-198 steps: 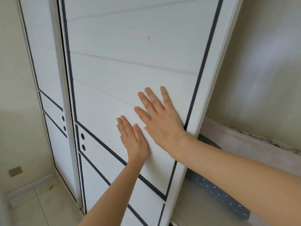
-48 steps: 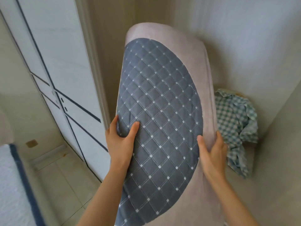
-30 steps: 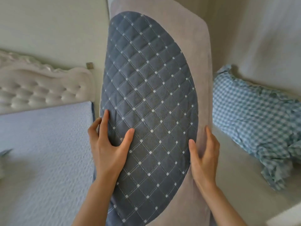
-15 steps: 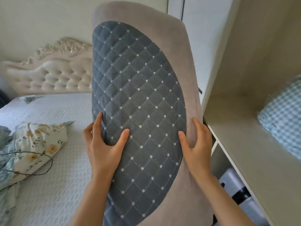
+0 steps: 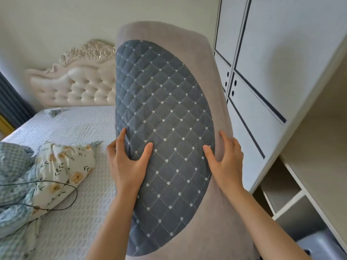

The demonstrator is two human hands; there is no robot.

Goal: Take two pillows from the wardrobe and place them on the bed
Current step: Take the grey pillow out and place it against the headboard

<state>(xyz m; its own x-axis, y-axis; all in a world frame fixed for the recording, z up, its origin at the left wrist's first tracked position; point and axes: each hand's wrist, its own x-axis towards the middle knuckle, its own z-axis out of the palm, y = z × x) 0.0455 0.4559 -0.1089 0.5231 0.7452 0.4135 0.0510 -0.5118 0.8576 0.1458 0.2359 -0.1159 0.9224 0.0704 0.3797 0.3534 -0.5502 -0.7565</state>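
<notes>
We are holding the first pillow upright at the centre of the frame, our left hand and right hand both grasping its edges, fingers pressing into it; it is hanging above the bed at lower left, not yet set down; the wardrobe is standing at right, and a second pillow is still waiting to be fetched.

- Plain pale wall behind the bed, evenly lit by soft daylight
- Cream tufted headboard with a carved crest stands against that wall
- White textured bedspread covers the mattress; a floral quilt lies crumpled at its left edge, a thin black cable looped over it
- Dark blue curtain hangs at the far left
- White sliding doors with dark trim lines at right, open beige shelves beside them
</notes>
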